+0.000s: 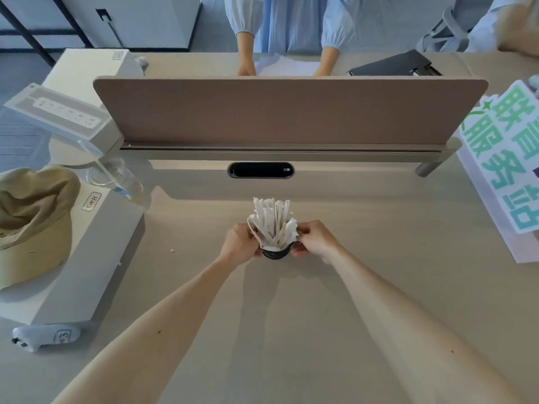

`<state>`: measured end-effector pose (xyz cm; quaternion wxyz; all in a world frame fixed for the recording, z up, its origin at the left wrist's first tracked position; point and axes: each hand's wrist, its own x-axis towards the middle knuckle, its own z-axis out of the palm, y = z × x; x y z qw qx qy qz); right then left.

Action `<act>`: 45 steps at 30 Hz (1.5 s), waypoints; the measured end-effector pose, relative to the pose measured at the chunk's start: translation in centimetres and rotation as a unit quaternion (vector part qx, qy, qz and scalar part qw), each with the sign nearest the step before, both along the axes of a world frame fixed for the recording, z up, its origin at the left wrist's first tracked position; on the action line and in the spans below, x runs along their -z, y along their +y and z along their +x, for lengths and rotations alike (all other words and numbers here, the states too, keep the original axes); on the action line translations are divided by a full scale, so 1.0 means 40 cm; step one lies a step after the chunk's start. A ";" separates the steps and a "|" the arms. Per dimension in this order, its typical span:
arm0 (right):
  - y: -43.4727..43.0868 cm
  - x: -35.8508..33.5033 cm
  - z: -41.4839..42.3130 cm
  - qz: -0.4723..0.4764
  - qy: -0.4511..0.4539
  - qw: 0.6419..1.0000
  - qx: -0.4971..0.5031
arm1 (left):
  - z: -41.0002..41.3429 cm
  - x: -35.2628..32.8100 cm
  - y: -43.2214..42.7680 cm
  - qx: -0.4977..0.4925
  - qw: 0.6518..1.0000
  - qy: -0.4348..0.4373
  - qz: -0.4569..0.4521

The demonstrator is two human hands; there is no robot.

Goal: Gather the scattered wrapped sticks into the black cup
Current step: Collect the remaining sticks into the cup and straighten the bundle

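Observation:
A small black cup (275,253) stands on the beige table, mid-frame. A thick bunch of white wrapped sticks (272,221) rises out of it and fans outward at the top. My left hand (240,243) curls around the cup's left side and touches the outer sticks there. From the other side my right hand (313,239) pinches the sticks near the rim, its lower fingers against the cup. Most of the cup is hidden by the two hands and the sticks. I see no loose sticks on the table.
White boxes (87,258) with a khaki hat (32,223) and a clear plastic cup (116,177) fill the left side. A brown divider panel (277,109) crosses the back; a person sits behind it. A green-lettered sign (507,158) leans at right. A paper scrap (172,250) lies left of the cup.

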<state>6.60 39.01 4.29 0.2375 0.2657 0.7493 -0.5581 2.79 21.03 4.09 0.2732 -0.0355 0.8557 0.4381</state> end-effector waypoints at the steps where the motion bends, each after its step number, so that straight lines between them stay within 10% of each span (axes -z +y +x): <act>1: -0.001 -0.002 -0.001 0.024 0.012 1.000 0.011 | 0.000 -0.001 0.003 -0.012 1.000 0.018 0.003; 45: 0.049 0.033 0.017 0.023 0.083 0.988 0.129 | -0.012 0.046 0.072 -0.008 0.998 0.044 0.049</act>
